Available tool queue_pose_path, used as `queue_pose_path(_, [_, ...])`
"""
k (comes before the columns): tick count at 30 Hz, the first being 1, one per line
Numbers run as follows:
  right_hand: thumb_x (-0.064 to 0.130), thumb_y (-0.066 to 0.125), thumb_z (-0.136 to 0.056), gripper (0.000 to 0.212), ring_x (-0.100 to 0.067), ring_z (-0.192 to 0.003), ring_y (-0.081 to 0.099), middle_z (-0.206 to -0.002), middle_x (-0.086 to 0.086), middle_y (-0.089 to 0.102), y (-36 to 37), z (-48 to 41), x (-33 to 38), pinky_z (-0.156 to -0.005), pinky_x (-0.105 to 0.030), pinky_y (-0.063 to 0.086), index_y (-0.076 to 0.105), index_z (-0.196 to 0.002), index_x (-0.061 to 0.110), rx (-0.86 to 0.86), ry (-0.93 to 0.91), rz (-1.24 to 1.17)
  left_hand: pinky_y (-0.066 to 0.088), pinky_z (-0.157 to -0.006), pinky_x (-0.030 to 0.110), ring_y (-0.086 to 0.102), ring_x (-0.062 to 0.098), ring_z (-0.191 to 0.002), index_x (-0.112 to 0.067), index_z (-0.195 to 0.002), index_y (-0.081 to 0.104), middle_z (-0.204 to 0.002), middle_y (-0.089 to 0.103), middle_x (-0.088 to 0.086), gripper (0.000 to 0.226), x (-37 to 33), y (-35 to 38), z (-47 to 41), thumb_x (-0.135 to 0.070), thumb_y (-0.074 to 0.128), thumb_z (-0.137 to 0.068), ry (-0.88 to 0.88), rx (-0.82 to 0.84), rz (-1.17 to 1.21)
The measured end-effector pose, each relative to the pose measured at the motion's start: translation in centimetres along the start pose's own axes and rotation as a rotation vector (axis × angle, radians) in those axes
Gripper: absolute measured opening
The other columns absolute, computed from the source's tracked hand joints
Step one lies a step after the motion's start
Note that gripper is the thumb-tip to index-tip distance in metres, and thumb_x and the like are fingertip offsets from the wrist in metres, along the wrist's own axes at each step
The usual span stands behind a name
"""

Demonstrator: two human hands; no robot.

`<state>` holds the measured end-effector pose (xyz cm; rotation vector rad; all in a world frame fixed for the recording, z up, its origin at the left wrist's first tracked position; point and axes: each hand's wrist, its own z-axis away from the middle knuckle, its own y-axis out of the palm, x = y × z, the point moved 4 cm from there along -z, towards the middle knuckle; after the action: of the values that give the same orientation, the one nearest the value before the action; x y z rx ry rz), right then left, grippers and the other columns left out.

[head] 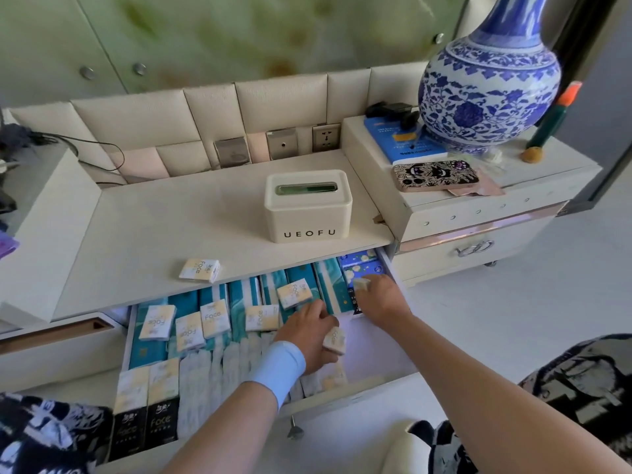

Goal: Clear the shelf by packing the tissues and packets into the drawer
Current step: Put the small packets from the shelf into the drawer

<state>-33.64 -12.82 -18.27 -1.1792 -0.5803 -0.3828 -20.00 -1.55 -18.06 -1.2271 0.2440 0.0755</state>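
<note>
The open drawer [393, 268] under the shelf [171, 217] is packed with teal tissue packs and several small yellow-white "Face" tissue packets lying on top. My left hand [307, 331], with a blue wristband, is inside the drawer and closed on one small packet [335, 341]. My right hand [381, 297] reaches to the drawer's far right corner over a blue flowered pack [362, 265], its fingers pinching a small packet [361, 283]. One "Face" packet [199, 269] lies on the shelf near its front edge. A cream tissue box [307, 208] marked UEOFU stands on the shelf.
A blue-and-white vase [489, 87], a phone [436, 175] and a blue booklet [407, 142] sit on the raised cabinet at right. Wall sockets [326, 136] and a cable [102, 152] run along the padded back panel. A second drawer [472, 249] at right is closed.
</note>
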Motion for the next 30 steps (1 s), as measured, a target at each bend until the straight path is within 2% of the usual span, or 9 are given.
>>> queue_pose_path(4, [0.022,0.062,-0.082,0.012,-0.021,-0.074,0.057,-0.08,-0.001,0.063,-0.9,0.8,-1.2,-0.059,-0.025,0.041,0.065,-0.09,0.014,0.028,0.093,-0.048,0.035,-0.101,0.036,0.037,0.023,-0.12,-0.032,-0.132,0.05,-0.124,0.044,0.0,0.056,-0.4,-0.4,0.2,-0.036,0.071,-0.08,0.033,0.036,0.026])
queue_pose_path(9, [0.024,0.073,-0.08,0.014,-0.023,-0.074,0.062,-0.083,-0.003,0.067,-0.7,1.9,-2.5,-0.058,-0.029,0.053,0.07,-0.092,0.016,0.071,0.133,-0.102,0.036,-0.105,0.033,0.037,0.024,-0.128,-0.032,-0.13,0.057,-0.137,0.041,0.001,0.062,-2.1,-0.2,0.5,0.004,0.065,-0.08,0.137,0.178,0.062])
queue_pose_path(12, [0.012,0.061,-0.088,0.038,-0.024,-0.086,0.058,-0.11,-0.008,0.068,-1.4,1.6,-3.0,-0.065,-0.026,0.048,0.064,-0.125,0.019,-0.052,0.165,-0.151,0.035,-0.109,0.029,0.036,0.022,-0.138,-0.027,-0.128,0.064,-0.153,0.031,0.0,0.061,-2.7,0.7,0.6,0.014,0.056,-0.083,0.12,0.33,-0.006])
queue_pose_path(14, [0.004,0.05,-0.089,0.043,-0.024,-0.087,0.055,-0.113,-0.009,0.066,-1.5,1.1,-2.9,-0.064,-0.023,0.044,0.06,-0.13,0.017,-0.037,0.174,-0.131,0.034,-0.11,0.027,0.039,0.02,-0.138,-0.023,-0.124,0.068,-0.155,0.032,-0.001,0.057,-2.7,1.2,0.6,0.015,0.054,-0.084,0.095,0.387,-0.025])
queue_pose_path(18, [0.003,0.048,-0.091,0.035,-0.028,-0.095,0.06,-0.114,-0.01,0.065,-0.3,0.3,-2.6,-0.079,-0.03,0.051,0.062,-0.122,0.01,0.019,0.179,-0.051,0.036,-0.109,0.031,0.04,0.022,-0.135,-0.026,-0.12,0.069,-0.148,0.043,-0.001,0.055,-2.2,1.4,0.5,0.012,0.053,-0.082,0.125,0.25,-0.065])
queue_pose_path(20, [0.004,0.048,-0.094,0.032,-0.029,-0.108,0.061,-0.121,-0.012,0.065,0.3,0.0,-2.6,-0.087,-0.028,0.048,0.063,-0.122,0.007,0.028,0.163,0.032,0.032,-0.11,0.034,0.034,0.025,-0.137,-0.03,-0.14,0.05,-0.152,0.038,-0.001,0.068,-2.1,1.7,0.4,0.007,0.056,-0.083,0.156,0.16,-0.092])
queue_pose_path(23, [0.006,0.052,-0.094,0.032,-0.027,-0.11,0.062,-0.121,-0.009,0.067,0.5,-0.4,-2.6,-0.089,-0.026,0.047,0.067,-0.121,0.011,-0.043,0.146,0.078,0.023,-0.115,0.037,0.023,0.025,-0.143,-0.033,-0.154,0.019,-0.158,0.027,-0.002,0.086,-1.7,2.5,0.7,-0.004,0.061,-0.085,0.137,0.226,-0.19])
queue_pose_path(26, [0.009,0.055,-0.093,0.031,-0.023,-0.105,0.064,-0.118,-0.004,0.068,0.8,-0.7,-2.3,-0.083,-0.023,0.048,0.07,-0.119,0.017,-0.035,0.136,0.126,0.018,-0.117,0.036,0.019,0.024,-0.144,-0.03,-0.15,0.033,-0.159,0.026,-0.001,0.071,-1.1,2.2,0.7,-0.006,0.056,-0.087,0.128,0.243,-0.212])
queue_pose_path(30, [0.012,0.052,-0.091,0.026,-0.023,-0.087,0.061,-0.104,-0.005,0.068,0.5,-0.3,-0.9,-0.069,-0.027,0.049,0.07,-0.108,0.018,-0.082,0.131,0.24,0.031,-0.11,0.037,0.033,0.022,-0.134,-0.026,-0.141,0.049,-0.146,0.044,-0.001,0.055,0.3,0.8,0.6,-0.005,0.049,-0.09,0.144,0.031,-0.064])
